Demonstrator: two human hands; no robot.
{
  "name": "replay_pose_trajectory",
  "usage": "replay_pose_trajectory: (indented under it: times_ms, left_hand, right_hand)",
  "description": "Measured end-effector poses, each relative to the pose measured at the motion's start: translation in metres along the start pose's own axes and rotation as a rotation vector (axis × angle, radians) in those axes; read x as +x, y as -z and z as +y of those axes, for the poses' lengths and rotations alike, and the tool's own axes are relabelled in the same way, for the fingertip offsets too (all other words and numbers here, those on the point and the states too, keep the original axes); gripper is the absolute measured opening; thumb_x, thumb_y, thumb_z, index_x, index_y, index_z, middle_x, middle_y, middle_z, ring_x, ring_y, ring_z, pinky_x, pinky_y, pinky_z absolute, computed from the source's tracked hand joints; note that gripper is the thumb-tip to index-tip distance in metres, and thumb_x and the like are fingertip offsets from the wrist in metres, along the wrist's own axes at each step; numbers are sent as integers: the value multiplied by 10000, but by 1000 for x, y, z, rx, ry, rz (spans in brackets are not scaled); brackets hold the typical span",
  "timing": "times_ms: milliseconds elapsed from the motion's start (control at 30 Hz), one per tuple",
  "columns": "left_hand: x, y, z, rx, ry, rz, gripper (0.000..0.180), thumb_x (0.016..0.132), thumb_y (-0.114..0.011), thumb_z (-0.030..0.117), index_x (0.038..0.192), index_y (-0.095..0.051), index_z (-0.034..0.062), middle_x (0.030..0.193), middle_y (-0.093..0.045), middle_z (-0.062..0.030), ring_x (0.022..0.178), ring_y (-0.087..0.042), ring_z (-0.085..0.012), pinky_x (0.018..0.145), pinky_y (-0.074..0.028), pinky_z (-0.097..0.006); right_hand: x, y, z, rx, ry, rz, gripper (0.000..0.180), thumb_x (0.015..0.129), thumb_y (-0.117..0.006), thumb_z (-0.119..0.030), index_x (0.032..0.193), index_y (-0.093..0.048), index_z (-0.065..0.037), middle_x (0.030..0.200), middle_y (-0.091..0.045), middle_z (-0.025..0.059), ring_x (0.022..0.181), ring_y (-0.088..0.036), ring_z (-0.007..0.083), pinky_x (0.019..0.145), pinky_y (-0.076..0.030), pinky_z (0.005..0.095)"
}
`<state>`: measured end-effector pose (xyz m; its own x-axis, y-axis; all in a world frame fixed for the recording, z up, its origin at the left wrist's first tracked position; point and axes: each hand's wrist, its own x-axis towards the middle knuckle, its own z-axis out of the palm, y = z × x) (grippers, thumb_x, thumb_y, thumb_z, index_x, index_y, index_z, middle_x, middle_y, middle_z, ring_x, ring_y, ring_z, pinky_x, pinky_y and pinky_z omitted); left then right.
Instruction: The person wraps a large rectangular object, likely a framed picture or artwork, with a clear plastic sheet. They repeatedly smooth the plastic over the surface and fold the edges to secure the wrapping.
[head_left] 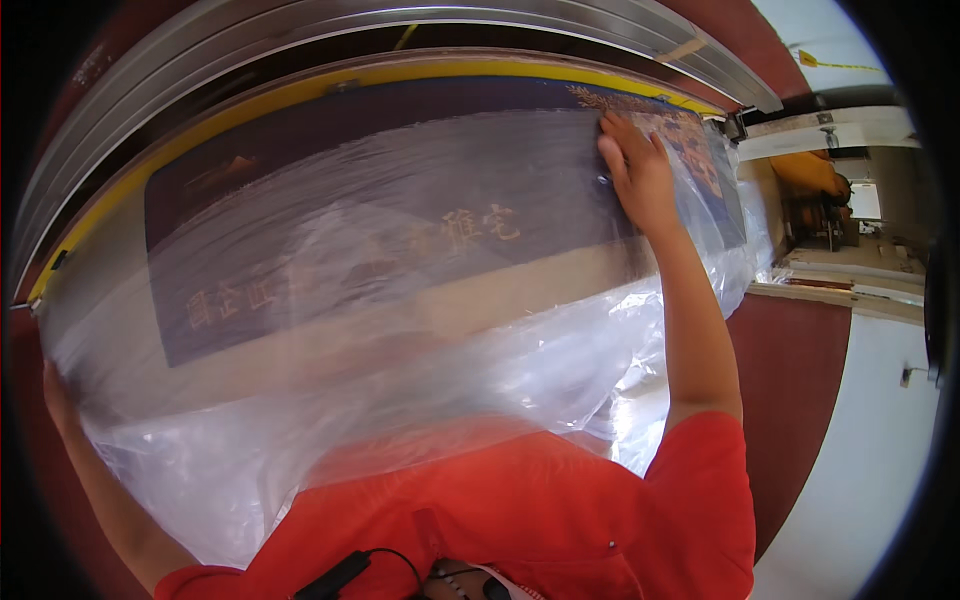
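Head view, near field: the person's orange-red shirt [520, 520] fills the lower edge, with a black cable and clip [340, 575] lying on it. Both forearms rise from here toward the work.

Left hand [55, 395]: it sits at the lower-left corner of the clear plastic sheet [400, 400], at the sheet's left margin. Only a sliver of the hand shows beside the film. Whether its fingers are curled on the film or lie flat against it cannot be told.

Middle field: the plastic sheet hangs loose and crumpled toward the body, then spreads smoother over the dark blue panel [350, 170]. The panel is a long rectangle with a gold floral corner and pale characters. Its long axis runs left to right across the view, dipping at the left end. A yellow strip [200, 120] follows its upper edge.

Right hand [635, 175]: the arm extends up and away from the body. The palm lies flat on the film over the panel's upper-right corner, fingers extended and slightly spread, pressing rather than gripping. This hand is the one on the panel proper; the left hand is at the opposite, lower end. The two hands thus bracket the long axis, well apart.

Far field: curved grey metal rails [400, 25] arch above the panel. At the right, a white surface [850, 280] and an orange object [810, 170] stand beyond the dark red floor [790, 380].
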<state>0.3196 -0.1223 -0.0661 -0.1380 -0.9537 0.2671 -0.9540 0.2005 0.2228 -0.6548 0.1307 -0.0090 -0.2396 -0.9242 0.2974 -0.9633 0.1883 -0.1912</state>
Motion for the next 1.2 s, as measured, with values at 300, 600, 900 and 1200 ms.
replay_pose_trajectory:
  times_ms: [300,600,900,1200]
  left_hand:
    - [-44,79,112,-1170,388,-256,437,852,-407,292,1201,-360,34,1193,-401,-78,1111,-349,-171,928,-260,-318]
    - [66,-40,81,-327,474,363,395,834,-415,321,1001,-528,-20,949,-565,-127,866,-531,-210,763,-397,-309]
    - [174,-103,194,40,842,114,645,764,-369,575,1059,-518,22,998,-553,-168,946,-507,-277,800,-364,-342]
    - [178,-121,120,-842,773,281,559,834,-311,434,1035,-498,-53,1026,-533,-164,955,-499,-242,801,-385,-311]
  right_hand:
    - [15,-1,18,-127,4,209,170,748,-583,-204,822,-563,-52,761,-545,64,718,-509,186,648,-406,291]
    - [3,13,33,468,-474,110,221,794,-511,-230,777,-508,-10,614,-515,48,551,-477,101,517,-390,237]
    - [79,-11,94,264,-676,327,377,683,-621,-365,733,-579,6,700,-583,117,632,-547,184,610,-422,279]
    - [80,-33,90,392,-756,475,447,746,-476,-380,840,-557,49,825,-573,180,788,-530,255,735,-387,313]
